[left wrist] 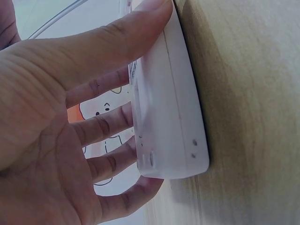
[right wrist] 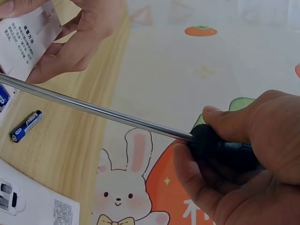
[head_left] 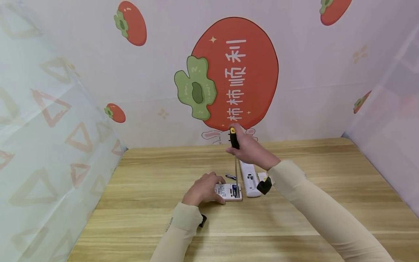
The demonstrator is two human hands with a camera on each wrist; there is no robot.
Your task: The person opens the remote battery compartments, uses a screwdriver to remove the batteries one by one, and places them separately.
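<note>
My left hand grips a white remote control by its sides, thumb on the near side and fingers on the far side. The remote lies back up on the table with its battery compartment uncovered. Inside it a blue battery shows. In my right hand is a screwdriver, held by its black handle with a yellow end. Its long metal shaft points down, and the tip reaches the compartment; whether it touches the battery I cannot tell. A loose blue battery lies beside the remote.
A longer white remote with an uncovered battery bay lies just right of the held one. Beyond it, partly behind my right wrist, is a small white and yellow item. The wooden table meets a patterned wall covering at the back.
</note>
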